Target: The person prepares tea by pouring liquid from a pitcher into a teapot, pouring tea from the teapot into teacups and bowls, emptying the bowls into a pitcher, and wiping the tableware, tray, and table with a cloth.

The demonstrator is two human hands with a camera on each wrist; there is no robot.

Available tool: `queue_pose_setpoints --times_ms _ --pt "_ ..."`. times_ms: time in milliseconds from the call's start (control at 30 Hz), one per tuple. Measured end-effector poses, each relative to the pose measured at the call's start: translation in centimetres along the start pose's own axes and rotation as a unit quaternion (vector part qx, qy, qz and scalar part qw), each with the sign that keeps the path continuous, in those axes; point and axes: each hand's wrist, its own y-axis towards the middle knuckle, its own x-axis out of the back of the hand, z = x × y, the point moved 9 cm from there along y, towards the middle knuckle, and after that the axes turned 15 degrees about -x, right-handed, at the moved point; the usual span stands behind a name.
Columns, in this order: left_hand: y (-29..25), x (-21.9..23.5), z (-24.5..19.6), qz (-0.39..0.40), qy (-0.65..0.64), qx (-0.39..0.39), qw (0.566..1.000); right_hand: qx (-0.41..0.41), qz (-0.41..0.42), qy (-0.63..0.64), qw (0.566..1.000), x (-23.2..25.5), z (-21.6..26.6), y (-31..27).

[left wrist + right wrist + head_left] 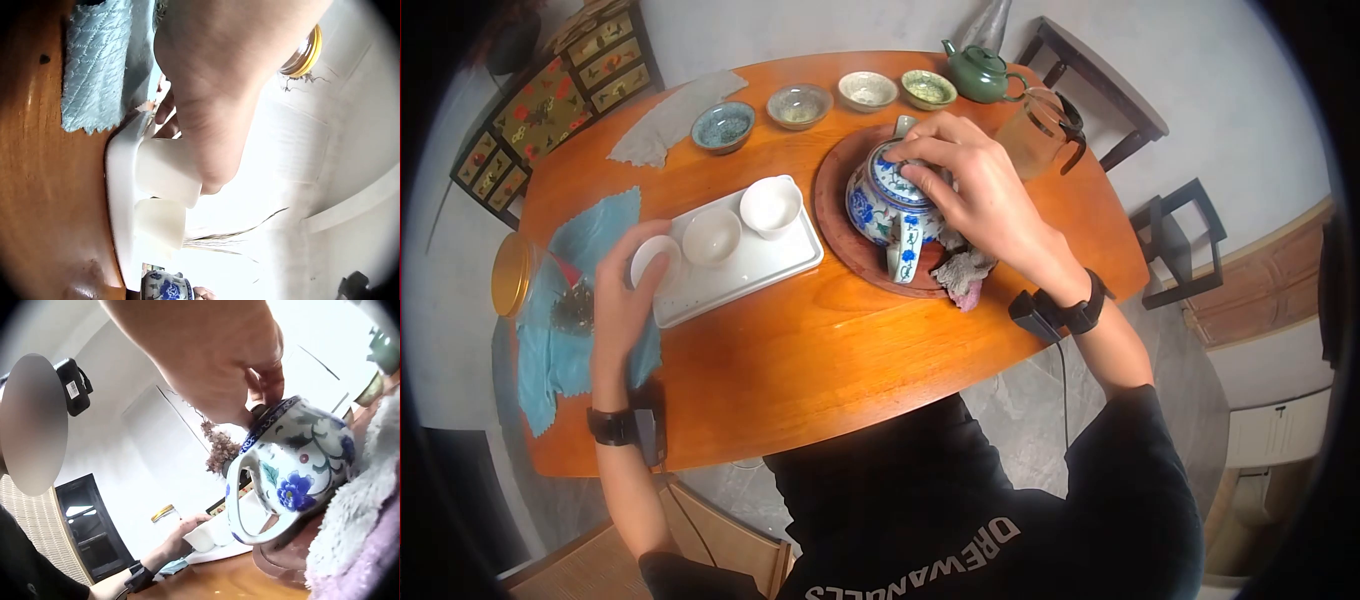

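My left hand [620, 295] holds the leftmost white cup [650, 258] at one end of a white tray [745, 285], fingers on its far side and thumb on its near side. Two more white cups, a middle cup [711, 237] and an end cup [771, 206], stand on the same tray. Over the blue-and-white teapot [297, 469], my right hand [975, 180] pinches the lid [890, 180] at its top. The lid sits on the pot, its knob hidden by the fingers. The teapot's handle [907, 250] points toward me, and a round wooden board [835, 215] lies beneath the pot.
A crumpled grey and pink cloth [965, 275] lies at the board's near right edge. Bowls, including a blue one [722, 128], line the back beside a green teapot [980, 75] and glass pitcher [1032, 135]. Left are a blue cloth [615, 215] and gold-lidded jar [510, 275].
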Motion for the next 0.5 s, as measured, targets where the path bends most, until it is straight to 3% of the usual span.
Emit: queue_pose_setpoints --times_ms 67,167,233,300,333,433,500 --pt "-0.1 0.0 0.0 0.003 0.002 0.005 1.000 0.010 -0.010 -0.019 1.000 -0.3 0.4 -0.3" --pt "-0.1 0.1 0.0 0.001 -0.007 0.009 1.000 -0.062 -0.105 0.051 0.991 1.5 0.3 -2.4" --pt "-0.1 0.4 0.0 -0.007 -0.016 0.013 1.000 -0.160 -0.075 0.112 0.978 0.6 -0.6 -4.8" --pt "0.2 1.3 -1.2 -0.029 0.051 -0.048 0.997 -0.241 -0.013 0.193 0.951 -1.3 -0.5 -6.9" --pt "0.3 1.5 -1.1 -0.027 0.051 -0.049 0.997 -0.241 -0.001 0.189 0.952 -1.8 -0.1 -7.5" --pt "0.1 3.9 -2.4 -0.120 0.088 -0.130 0.980 -0.280 0.003 0.339 0.898 -4.1 -0.5 -8.9" --pt "0.0 4.3 -3.6 -0.139 0.108 -0.164 0.971 -0.304 0.017 0.473 0.827 -6.1 -0.4 -9.5"
